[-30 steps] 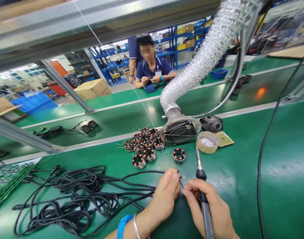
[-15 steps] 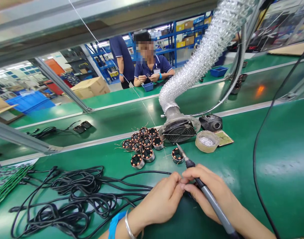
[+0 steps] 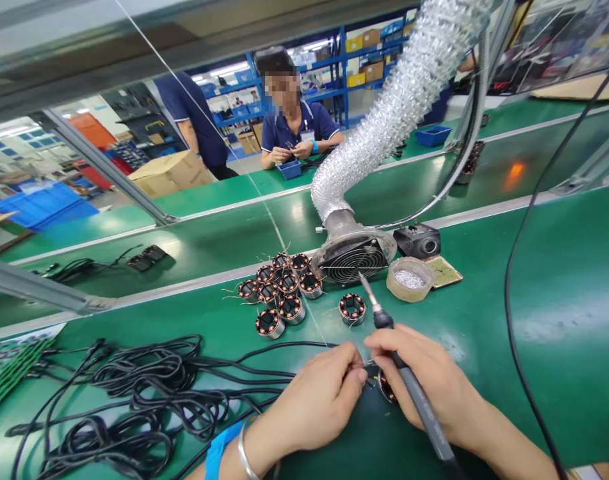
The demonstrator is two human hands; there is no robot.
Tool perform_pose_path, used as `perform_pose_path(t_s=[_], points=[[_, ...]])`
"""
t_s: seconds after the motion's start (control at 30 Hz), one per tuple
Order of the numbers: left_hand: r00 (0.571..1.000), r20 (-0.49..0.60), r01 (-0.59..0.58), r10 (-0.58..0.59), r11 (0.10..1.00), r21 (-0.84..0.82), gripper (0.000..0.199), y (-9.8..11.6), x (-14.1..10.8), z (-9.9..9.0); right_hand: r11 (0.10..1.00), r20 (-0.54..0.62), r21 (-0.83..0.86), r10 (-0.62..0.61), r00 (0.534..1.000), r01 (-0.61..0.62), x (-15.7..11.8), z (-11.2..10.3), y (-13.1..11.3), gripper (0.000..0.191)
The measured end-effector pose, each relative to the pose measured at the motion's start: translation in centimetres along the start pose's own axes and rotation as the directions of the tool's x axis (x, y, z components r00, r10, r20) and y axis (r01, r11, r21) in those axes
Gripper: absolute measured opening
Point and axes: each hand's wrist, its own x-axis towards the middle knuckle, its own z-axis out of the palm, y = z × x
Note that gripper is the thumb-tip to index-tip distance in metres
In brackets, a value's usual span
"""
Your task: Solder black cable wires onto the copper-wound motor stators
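Note:
My left hand is closed in a pinch near the table's front, with thin wire ends at its fingertips. Close to its right, my right hand is wrapped round a grey soldering iron, whose tip points up and away. A copper-wound ring shows partly between the hands, mostly hidden by my right fingers. Beyond the hands one ring stands alone on the green table. Several more rings are grouped to its left. Black cables lie coiled at the left.
A fume fan hangs on a silver duct. Right of it are a round tub, a flat tin and a black holder. A black cord crosses the right side. Two people are beyond the benches.
My hands have parted slightly, and a copper-wound ring now shows between them. The view has shifted a little. The standing person in the background has moved left.

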Motion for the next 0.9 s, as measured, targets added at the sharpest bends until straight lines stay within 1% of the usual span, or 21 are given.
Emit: perform_pose_path(t_s=[0.07, 0.13, 0.3, 0.37, 0.43, 0.5, 0.57, 0.63, 0.7, 0.77, 0.9], points=[[1.0, -0.023, -0.005, 0.005, 1.0, 0.011, 0.019, -0.2, -0.1, -0.1, 0.999, 0.093, -0.041, -0.032, 0.995, 0.036, -0.5, -0.3, 0.4, 0.025], [1.0, -0.014, -0.003, 0.003, 1.0, -0.015, 0.019, -0.5, -0.1, 0.0, 0.998, 0.163, -0.039, -0.046, 0.986, 0.053, -0.9, -0.5, 0.7, 0.029], [1.0, 0.02, 0.0, 0.002, 0.993, -0.116, 0.019, -1.0, 0.0, 0.1, 0.997, 0.156, -0.041, -0.064, 0.986, 0.071, -1.1, -0.3, 0.7, 0.039], [1.0, 0.02, 0.009, -0.005, 0.984, -0.177, 0.02, -1.2, 0.1, 0.2, 0.996, 0.177, -0.037, -0.076, 0.981, 0.084, -1.0, -0.2, 0.7, 0.037], [0.999, 0.039, 0.03, -0.02, 0.957, -0.288, 0.022, -1.5, 0.2, 0.4, 0.995, 0.176, -0.027, -0.093, 0.98, 0.099, -1.0, -0.1, 0.6, 0.033], [0.996, 0.083, 0.067, -0.034, 0.892, -0.447, 0.024, -1.8, 0.4, 0.7, 0.993, 0.126, -0.023, -0.114, 0.985, 0.118, -1.0, 0.1, 0.4, 0.032], [0.994, 0.099, 0.09, -0.038, 0.805, -0.587, 0.023, -2.0, 0.7, 1.2, 0.99, 0.041, -0.036, -0.134, 0.99, 0.135, -0.9, 0.4, 0.2, 0.034], [0.996, 0.072, 0.088, -0.053, 0.732, -0.676, 0.021, -2.1, 1.0, 1.7, 0.99, -0.019, -0.049, -0.133, 0.991, 0.132, -0.9, 0.8, 0.1, 0.035], [0.997, 0.035, 0.076, -0.075, 0.682, -0.727, 0.019, -2.2, 1.3, 2.1, 0.993, -0.041, -0.049, -0.113, 0.993, 0.111, -0.9, 1.0, 0.2, 0.034], [0.994, 0.014, 0.08, -0.105, 0.657, -0.75, 0.016, -2.4, 1.6, 2.5, 0.996, -0.067, -0.049, -0.081, 0.994, 0.078, -1.1, 1.0, 0.4, 0.031], [0.987, -0.017, 0.096, -0.159, 0.678, -0.729, 0.012, -2.8, 2.0, 2.8, 0.999, -0.181, -0.035, 0.03, 0.983, -0.037, -2.1, 0.2, 0.4, 0.026]])
